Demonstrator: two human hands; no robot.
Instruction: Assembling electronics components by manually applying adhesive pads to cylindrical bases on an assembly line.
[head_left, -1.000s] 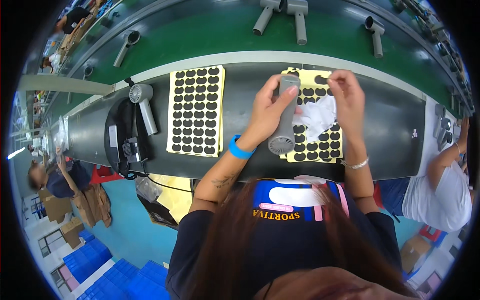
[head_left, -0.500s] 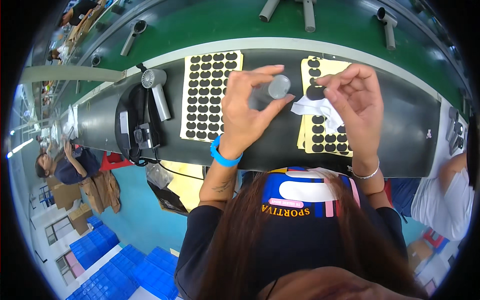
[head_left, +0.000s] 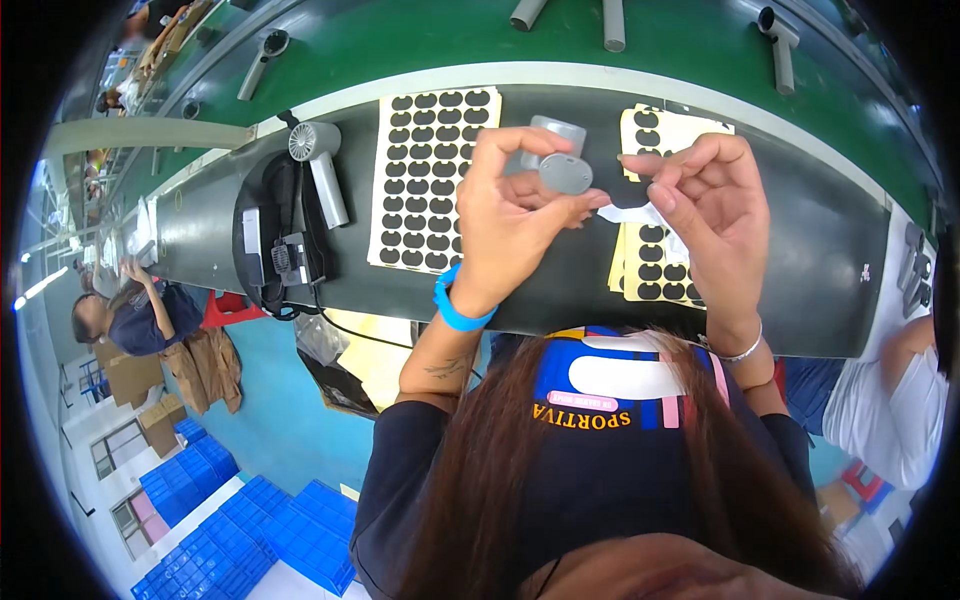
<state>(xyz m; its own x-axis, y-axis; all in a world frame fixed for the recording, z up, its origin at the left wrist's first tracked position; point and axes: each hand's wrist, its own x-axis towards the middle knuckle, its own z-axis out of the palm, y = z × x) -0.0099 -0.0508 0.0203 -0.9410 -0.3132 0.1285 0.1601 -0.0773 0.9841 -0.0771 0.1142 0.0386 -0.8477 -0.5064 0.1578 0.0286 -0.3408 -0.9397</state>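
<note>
My left hand [head_left: 508,215], with a blue wristband, is closed round a grey handheld fan [head_left: 566,174]. The fan's flat oval handle end faces up toward me, and a wider grey part shows behind it. My right hand [head_left: 712,200] is pinched beside it over a sticker sheet. A thin white piece, cloth or paper [head_left: 632,214], sticks out from under its fingers toward the fan. Any sticker at those fingertips cannot be made out. Left of my hands lies a pale sheet of black oval stickers [head_left: 408,185]; another yellow-backed sticker sheet [head_left: 651,275] is partly covered by my right hand.
On the dark bench to the left lie another grey fan [head_left: 327,180] and a black bag with a cable [head_left: 277,240]. Beyond the bench edge, more fan bodies [head_left: 781,60] rest on a green belt [head_left: 400,45]. A person in white [head_left: 885,400] sits at right.
My left hand has tipped the fan, so its oval end shows more fully. The white piece shows less, and the black oval sticker at my right fingertips is no longer distinct.
</note>
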